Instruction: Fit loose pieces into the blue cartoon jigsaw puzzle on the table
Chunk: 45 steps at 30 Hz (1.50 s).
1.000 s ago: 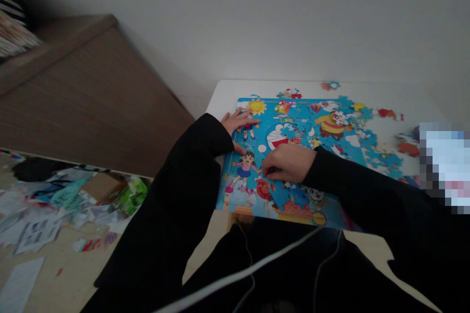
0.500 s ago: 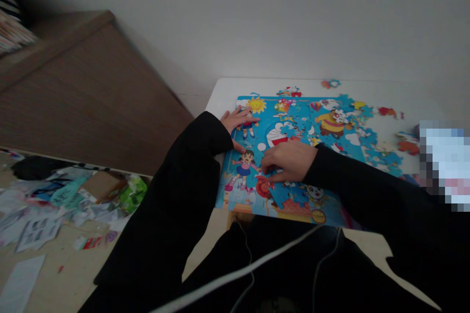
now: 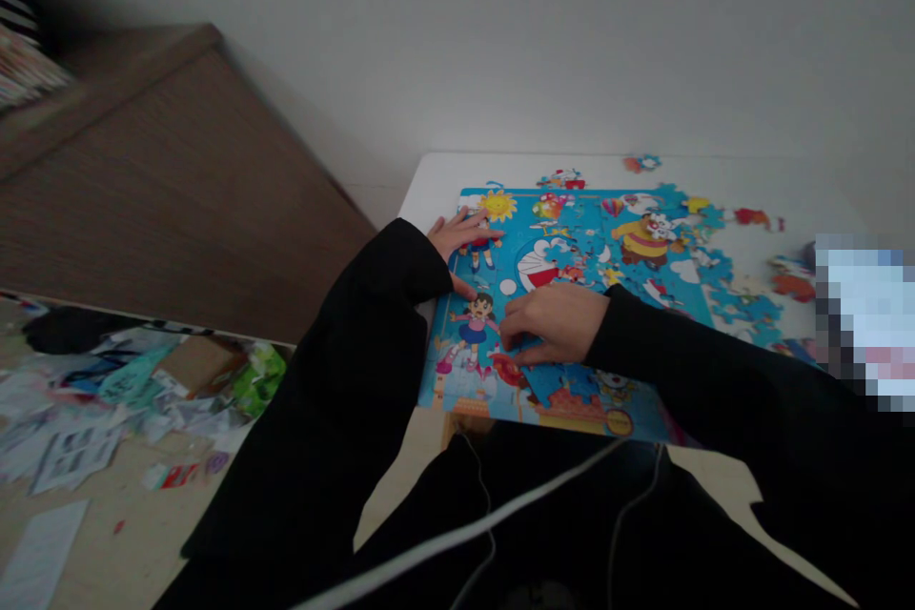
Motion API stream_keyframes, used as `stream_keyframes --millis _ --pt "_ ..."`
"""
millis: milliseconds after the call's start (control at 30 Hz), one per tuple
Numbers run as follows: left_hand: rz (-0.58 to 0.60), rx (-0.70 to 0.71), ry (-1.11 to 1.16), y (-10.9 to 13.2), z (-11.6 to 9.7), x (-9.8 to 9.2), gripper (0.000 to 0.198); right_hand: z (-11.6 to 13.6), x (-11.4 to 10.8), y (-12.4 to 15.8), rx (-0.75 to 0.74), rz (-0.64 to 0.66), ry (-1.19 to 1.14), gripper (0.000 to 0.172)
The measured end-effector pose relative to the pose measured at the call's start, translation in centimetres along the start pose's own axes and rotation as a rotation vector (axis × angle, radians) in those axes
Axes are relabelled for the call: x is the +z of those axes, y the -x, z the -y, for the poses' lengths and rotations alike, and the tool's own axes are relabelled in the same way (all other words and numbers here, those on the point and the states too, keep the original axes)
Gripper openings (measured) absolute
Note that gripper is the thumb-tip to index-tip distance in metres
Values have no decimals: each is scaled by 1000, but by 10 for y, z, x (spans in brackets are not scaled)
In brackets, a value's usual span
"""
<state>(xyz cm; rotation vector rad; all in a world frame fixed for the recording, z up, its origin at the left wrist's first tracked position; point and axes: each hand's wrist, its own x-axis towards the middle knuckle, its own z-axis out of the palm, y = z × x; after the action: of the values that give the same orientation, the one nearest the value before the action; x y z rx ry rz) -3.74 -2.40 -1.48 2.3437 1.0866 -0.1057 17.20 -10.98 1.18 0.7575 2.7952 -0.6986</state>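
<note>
A jigsaw puzzle (image 3: 447, 343) with a blue cartoon picture lies on the white table, partly put together. Across its left side rests my left hand (image 3: 457, 235), fingers spread flat over the picture and the thumb stretched out lower down. My right hand (image 3: 554, 319) is low over the puzzle's middle, its fingers curled and pinched at a red puzzle piece (image 3: 506, 368) beside the girl in the blue skirt. The hand hides part of that piece and the area under the palm. Several loose pieces (image 3: 586, 253) lie on the picture above my right hand.
Loose puzzle pieces (image 3: 747, 310) are scattered right of the puzzle, and more pieces (image 3: 563, 179) lie behind it on the white table (image 3: 436, 173). A brown cabinet (image 3: 178, 172) stands at left. Papers and bags litter the floor. A white cable (image 3: 457, 534) crosses my lap.
My right hand has shifted slightly left and down, with its fingers now closer to the girl figure; the red piece has moved a little left. My left hand stays in place.
</note>
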Motion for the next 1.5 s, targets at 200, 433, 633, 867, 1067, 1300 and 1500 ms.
stream_keyframes --millis 200,433,633,867,1067,1300,1500 --pt "13 -5 1 0 0 -1 105 -3 -6 3 58 12 46 15" --pt "-7 9 18 0 2 0 102 -7 -10 4 107 5 62 15" --pt "-5 3 17 0 2 0 102 -11 -10 6 72 5 70 15" --pt "-8 5 11 -1 4 1 103 -6 -9 5 84 -25 89 20" --pt "-10 8 12 -2 5 2 103 -7 -9 4 58 -2 47 15" --pt "-5 -1 2 -1 2 1 105 -5 -9 4 59 22 41 15" --pt "-3 11 11 -1 3 1 104 -5 -9 5 90 23 50 14"
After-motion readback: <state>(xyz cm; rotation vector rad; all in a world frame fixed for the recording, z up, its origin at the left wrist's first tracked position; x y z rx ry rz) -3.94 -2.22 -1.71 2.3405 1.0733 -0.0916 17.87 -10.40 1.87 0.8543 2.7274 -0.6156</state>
